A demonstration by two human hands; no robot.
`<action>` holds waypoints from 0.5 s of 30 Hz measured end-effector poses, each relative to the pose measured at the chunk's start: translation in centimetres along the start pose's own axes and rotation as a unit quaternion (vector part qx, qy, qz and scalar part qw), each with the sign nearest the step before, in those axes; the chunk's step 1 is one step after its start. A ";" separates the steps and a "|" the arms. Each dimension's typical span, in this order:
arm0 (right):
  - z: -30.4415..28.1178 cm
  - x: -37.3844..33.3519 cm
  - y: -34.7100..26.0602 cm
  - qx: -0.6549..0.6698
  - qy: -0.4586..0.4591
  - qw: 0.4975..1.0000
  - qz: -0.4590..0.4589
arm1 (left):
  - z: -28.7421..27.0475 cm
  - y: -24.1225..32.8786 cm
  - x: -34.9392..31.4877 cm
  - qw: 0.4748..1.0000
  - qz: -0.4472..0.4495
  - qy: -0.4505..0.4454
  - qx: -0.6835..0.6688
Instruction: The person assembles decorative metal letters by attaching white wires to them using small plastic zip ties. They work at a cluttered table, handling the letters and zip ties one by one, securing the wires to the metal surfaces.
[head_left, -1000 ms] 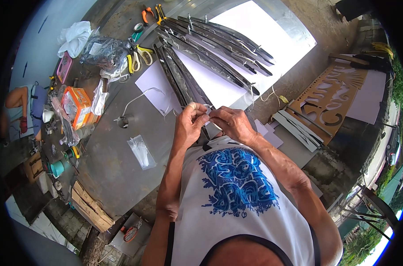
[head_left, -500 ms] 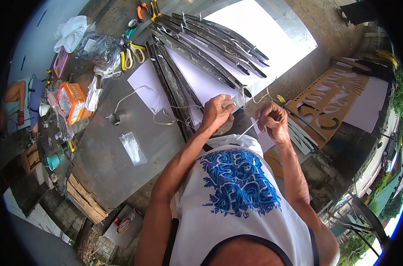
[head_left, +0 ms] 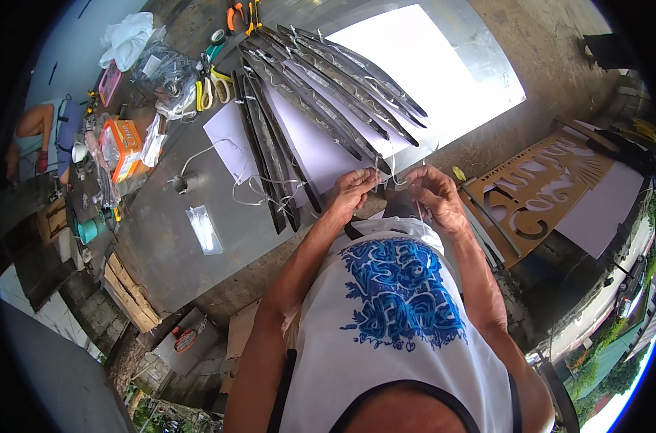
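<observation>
Several long, dark, curved strips (head_left: 328,97) with pale wires along them lie fanned out on white sheets. The near tip of one strip (head_left: 381,166) reaches the gap between my hands. There my left hand (head_left: 355,189) is closed, thumb and fingers pinching a whitish wire (head_left: 376,173). My right hand (head_left: 436,198) is just to the right, closed on a thin white strip that looks like a cable tie (head_left: 420,211); its end hangs toward my shirt. Loose wires (head_left: 259,189) curl over the strips left of my hands. A clear packet of white cable ties (head_left: 204,229) lies on the metal table.
Scissors (head_left: 216,86), orange-handled pliers (head_left: 234,16), plastic bags (head_left: 162,76) and an orange box (head_left: 122,148) crowd the table's left side. A short metal tube (head_left: 186,182) stands nearer. A brown cut-out panel (head_left: 537,187) is at right. Another person's arm (head_left: 39,126) shows far left.
My right hand has moved left and up, closer to my left hand and the strip tip. The view has shifted slightly, and the cable tie now points more downward.
</observation>
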State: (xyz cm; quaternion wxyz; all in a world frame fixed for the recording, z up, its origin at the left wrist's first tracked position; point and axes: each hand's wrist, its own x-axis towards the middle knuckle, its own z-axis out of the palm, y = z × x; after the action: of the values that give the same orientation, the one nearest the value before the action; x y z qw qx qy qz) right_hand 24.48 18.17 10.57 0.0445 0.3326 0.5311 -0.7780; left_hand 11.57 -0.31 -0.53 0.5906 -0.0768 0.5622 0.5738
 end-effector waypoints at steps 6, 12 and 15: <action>3.0 4.9 1.4 -0.456 -0.091 0.860 -0.212 | -0.3 1.0 -0.8 0.991 0.079 0.063 0.086; 5.2 7.2 0.6 -0.579 -0.097 0.792 -0.168 | -2.1 -1.3 -1.2 0.962 0.165 0.149 0.157; 4.3 8.1 0.0 -0.592 -0.102 0.776 -0.193 | -2.4 -0.9 -3.0 0.944 0.178 0.202 0.189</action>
State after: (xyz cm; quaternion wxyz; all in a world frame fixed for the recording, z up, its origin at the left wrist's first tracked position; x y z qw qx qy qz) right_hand 16.23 16.81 6.91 0.1355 0.0498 0.9324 -0.3315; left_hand 11.72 -4.17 0.43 0.3566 0.0234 0.7721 0.5255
